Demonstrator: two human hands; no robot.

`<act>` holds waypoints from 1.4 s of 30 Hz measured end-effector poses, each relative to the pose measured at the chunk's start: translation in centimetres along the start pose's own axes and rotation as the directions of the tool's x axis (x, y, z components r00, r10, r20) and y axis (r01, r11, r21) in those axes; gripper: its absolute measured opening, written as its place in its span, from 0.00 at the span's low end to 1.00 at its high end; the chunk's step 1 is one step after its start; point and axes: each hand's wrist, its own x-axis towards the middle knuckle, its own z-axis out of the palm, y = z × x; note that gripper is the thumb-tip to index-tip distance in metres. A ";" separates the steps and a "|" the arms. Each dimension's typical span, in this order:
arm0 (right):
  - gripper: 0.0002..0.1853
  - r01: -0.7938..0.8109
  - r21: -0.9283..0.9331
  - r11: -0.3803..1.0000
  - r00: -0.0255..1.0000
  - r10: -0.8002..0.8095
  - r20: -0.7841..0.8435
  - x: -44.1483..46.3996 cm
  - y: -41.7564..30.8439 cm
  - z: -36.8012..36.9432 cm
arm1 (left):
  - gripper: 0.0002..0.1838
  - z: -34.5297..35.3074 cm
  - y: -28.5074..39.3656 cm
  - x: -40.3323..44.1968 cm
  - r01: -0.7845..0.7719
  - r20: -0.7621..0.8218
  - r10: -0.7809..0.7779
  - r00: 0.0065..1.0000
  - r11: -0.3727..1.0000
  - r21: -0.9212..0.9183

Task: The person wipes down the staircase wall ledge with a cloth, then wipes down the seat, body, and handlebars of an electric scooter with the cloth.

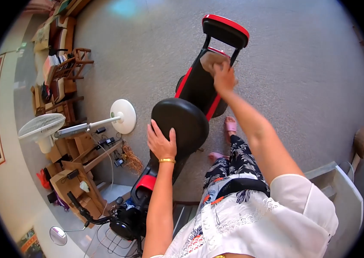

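A black and red electric scooter stands in front of me, with a rounded black front seat point(182, 124), a longer black rear seat point(197, 86) and a padded backrest point(226, 32). My left hand point(162, 141) lies with its fingers spread on the left edge of the front seat and holds nothing. At the far end of the rear seat, just below the backrest, my right hand point(224, 77) presses a brownish cloth point(213, 61) onto the surface. Part of the rear seat is hidden under the cloth and hand.
A white standing fan point(124, 117) lies across the left side, near a wooden shelf point(83, 189) with cables. Wooden chairs point(79, 62) stand at the upper left. The scooter's handlebar and mirror point(58, 235) are at the lower left; a white cabinet point(341, 193) is at right.
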 end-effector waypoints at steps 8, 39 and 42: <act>0.06 0.878 0.422 0.228 0.230 -0.972 0.047 -2.5 -2.4 0.6 | 0.37 -0.6 0.1 -0.2 0.003 0.037 -0.003 0.999 1.000 0.022; 0.08 0.589 0.022 0.808 0.808 -0.588 -0.015 16.1 -6.0 -13.1 | 0.38 -0.9 0.6 -0.2 0.069 0.073 -0.069 0.995 0.998 -0.004; 0.12 0.539 -0.145 0.830 0.840 -0.518 0.161 19.1 -4.8 -12.9 | 0.39 -0.7 0.3 -0.5 0.062 0.065 -0.062 0.996 0.998 -0.005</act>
